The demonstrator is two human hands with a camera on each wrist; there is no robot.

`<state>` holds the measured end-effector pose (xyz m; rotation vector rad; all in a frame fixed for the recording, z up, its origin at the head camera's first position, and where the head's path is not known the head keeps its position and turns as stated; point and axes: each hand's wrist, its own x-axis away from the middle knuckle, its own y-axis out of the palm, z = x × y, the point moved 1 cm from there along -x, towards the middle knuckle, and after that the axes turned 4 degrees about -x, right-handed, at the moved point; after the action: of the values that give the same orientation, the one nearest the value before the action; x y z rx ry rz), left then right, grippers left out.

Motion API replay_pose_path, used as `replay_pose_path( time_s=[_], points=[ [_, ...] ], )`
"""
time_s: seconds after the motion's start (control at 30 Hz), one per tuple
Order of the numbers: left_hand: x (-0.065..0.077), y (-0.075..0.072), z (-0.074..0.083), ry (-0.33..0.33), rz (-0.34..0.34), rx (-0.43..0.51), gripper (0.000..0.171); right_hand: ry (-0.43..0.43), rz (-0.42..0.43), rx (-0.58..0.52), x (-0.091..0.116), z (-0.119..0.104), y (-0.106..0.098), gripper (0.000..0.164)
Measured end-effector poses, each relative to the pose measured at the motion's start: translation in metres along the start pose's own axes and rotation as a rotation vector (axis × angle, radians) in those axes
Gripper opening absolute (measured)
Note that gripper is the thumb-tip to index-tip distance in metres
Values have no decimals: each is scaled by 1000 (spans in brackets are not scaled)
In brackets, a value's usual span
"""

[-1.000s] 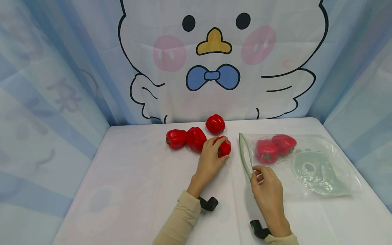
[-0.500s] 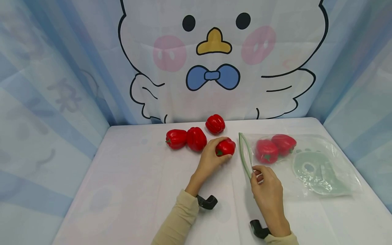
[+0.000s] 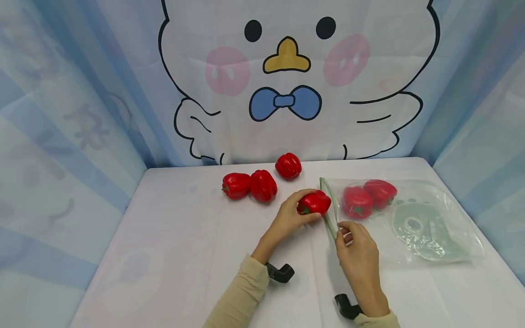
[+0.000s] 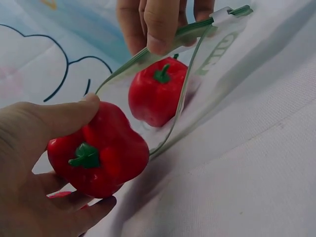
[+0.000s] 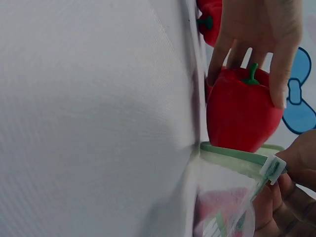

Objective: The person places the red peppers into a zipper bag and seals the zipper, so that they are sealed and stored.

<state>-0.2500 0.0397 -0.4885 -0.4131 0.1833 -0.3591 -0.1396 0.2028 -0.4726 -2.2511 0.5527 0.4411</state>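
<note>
My left hand grips a red bell pepper with a green stem, thumb on the near side and fingers round the far side. The pepper is right at the mouth of a clear zip bag with a green-edged opening. My right hand pinches the bag's edge near its white slider, and the mouth gapes toward the pepper. Inside the bag lie two more red peppers, one nearer and one behind it. In the left wrist view, the held pepper overlaps the bag's opening.
Three other red peppers stand on the white table: a left one, one beside it, and one at the back edge. A green print marks the bag's right part. A printed curtain hangs behind.
My left hand has carried the pepper rightward, away from the other loose peppers to the bag's mouth. The right hand and the bag have stayed in place.
</note>
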Motion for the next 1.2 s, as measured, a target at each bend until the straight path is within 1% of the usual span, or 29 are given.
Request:
replay_pose_path(
  time_s=[0.2,0.27,0.33,0.43,0.53,0.77,0.87,0.97,1.1,1.2],
  points=[
    [1,3,2,39,-53,40,63,2,-4,0,0,0,0,18],
    [1,5,2,43,-65,50,63,-1,-4,0,0,0,0,18],
    [1,9,2,35,-70,61,67,-1,-5,0,0,-1,0,18],
    [1,14,1,12,-57,72,75,1,-10,-2,0,-1,-1,19],
    [1,20,0,3,-33,69,81,5,-12,-5,-1,-2,-1,19],
    [-3,29,-4,15,-14,45,83,12,-18,-2,-1,-2,1,18],
    [-6,30,-3,3,-21,56,82,8,-21,2,-2,-2,1,18],
    [-11,30,-1,-6,-50,66,81,6,-19,7,-2,-2,0,18],
    [-18,27,1,-7,-95,90,78,6,-16,3,-3,-1,-1,18],
    [-21,24,-1,2,-109,97,75,4,-19,-2,-2,-2,-1,18]
  ],
)
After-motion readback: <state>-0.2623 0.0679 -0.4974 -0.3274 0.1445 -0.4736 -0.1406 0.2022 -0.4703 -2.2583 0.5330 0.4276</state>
